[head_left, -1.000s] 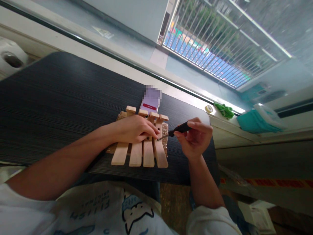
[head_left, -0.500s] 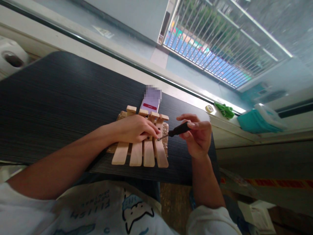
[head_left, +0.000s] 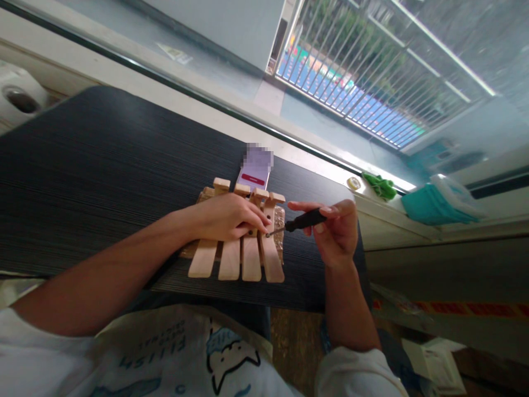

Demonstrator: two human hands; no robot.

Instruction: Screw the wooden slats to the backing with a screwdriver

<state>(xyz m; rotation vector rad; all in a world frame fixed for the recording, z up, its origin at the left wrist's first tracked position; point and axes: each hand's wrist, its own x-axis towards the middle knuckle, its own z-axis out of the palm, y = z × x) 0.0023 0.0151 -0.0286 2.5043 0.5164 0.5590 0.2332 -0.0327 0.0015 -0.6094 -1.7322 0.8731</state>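
A small wooden assembly of several pale slats (head_left: 252, 259) lies on the black ribbed table (head_left: 82, 182) near its front edge. My left hand (head_left: 225, 218) rests on top of the slats, fingers curled and pressing down on them. My right hand (head_left: 334, 229) pinches a black-handled screwdriver (head_left: 303, 220) between thumb and fingers. Its metal tip touches the rightmost slat just beside my left fingertips. A phone (head_left: 254, 176) with a lit screen lies just behind the slats.
A window sill runs along the far side of the table, with a green cloth (head_left: 380, 186), a small round yellow object (head_left: 353, 183) and a teal container (head_left: 433, 204) to the right. A white roll (head_left: 19, 99) sits far left. The table's right edge drops off beside my right wrist.
My right fingers have shifted round the screwdriver handle, turning it, while the tip stays on the same spot. My left hand and the slats have not moved.
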